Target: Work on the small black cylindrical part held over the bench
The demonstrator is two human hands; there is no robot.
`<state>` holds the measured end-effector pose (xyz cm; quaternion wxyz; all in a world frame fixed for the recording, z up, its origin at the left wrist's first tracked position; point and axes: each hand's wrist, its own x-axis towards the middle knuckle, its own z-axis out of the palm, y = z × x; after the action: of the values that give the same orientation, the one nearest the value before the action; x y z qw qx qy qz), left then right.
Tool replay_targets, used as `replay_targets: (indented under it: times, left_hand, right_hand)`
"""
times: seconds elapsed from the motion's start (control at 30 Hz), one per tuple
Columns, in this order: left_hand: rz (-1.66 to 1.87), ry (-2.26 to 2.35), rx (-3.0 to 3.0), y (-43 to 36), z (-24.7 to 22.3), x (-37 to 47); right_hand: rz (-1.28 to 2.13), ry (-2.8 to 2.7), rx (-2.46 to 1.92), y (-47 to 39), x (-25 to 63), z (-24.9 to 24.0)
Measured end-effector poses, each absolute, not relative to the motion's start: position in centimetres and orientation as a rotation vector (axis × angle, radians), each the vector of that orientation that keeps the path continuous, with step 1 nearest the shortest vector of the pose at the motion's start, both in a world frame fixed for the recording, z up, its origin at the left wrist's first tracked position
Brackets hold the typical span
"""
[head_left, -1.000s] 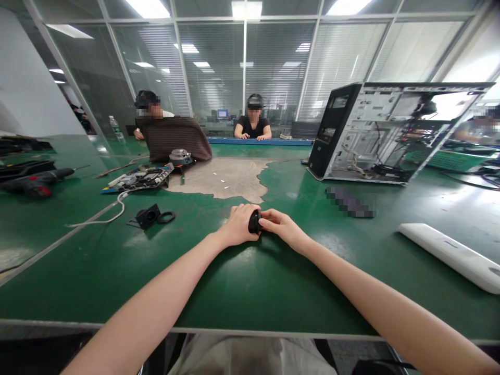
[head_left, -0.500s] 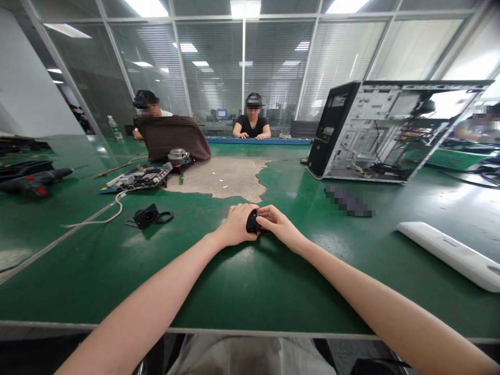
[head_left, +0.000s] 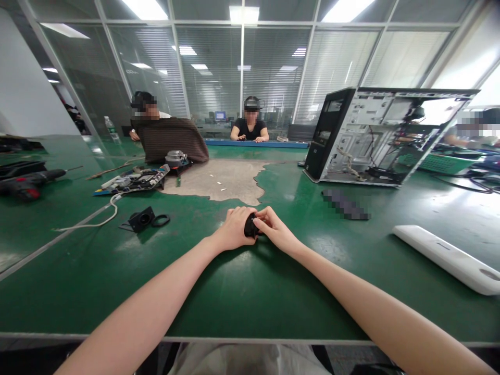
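Observation:
A small black part (head_left: 250, 226) of rounded shape is held between my two hands, low over the green table (head_left: 219, 302). My left hand (head_left: 233, 228) wraps round its left side. From the right, my right hand (head_left: 274, 229) pinches it, thumb and fingertips on its near face. Fingers cover most of the part, so its exact kind cannot be made out. To the left lie a black square housing with a round opening (head_left: 142, 219) and a black ring (head_left: 160, 221).
An open computer case (head_left: 328, 138) stands back right, with a white plastic panel (head_left: 445, 255) nearer me. Circuit boards (head_left: 133, 180), a brown cloth-covered shape (head_left: 172, 139) and a power drill (head_left: 33, 182) are at left. A person (head_left: 250, 125) sits opposite.
My right thumb and fingers have shifted slightly over the black part, which stays in my left hand. The whole view has tilted a little.

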<state>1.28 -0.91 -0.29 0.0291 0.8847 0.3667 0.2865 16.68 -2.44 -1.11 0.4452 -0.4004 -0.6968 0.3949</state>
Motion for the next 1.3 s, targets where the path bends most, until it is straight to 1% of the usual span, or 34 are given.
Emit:
replay_targets:
  times: [0.33, 0.5, 0.63, 0.83, 0.97, 1.13, 1.3]
  left_hand:
    - [0.874, 1.124, 2.759, -0.8, -0.4, 1.0]
    - [0.881, 1.133, 2.735, -0.8, -0.4, 1.1]
    - [0.884, 1.135, 2.732, -0.8, -0.5, 1.2]
    - [0.884, 1.148, 2.713, -0.7, -0.5, 1.2]
    - [0.894, 1.147, 2.722, -0.6, -0.6, 1.1]
    - [0.878, 1.148, 2.731, -0.6, -0.5, 1.1]
    - [0.870, 1.159, 2.718, -0.7, -0.5, 1.2]
  right_hand:
    - [0.900, -1.889, -0.915, -3.8, 17.0, -0.1]
    - [0.829, -1.826, -0.986, -2.9, 16.6, -0.6]
    - [0.792, -1.888, -1.000, -2.9, 16.6, -0.7]
    - [0.639, -2.037, -0.995, -4.1, 17.2, -0.3]
    - [0.569, -2.003, -1.038, -4.0, 17.0, -0.4]
    - [0.631, -1.930, -1.049, -3.2, 16.6, -0.7]
    - [0.676, -1.989, -1.034, -3.4, 16.8, -0.5]
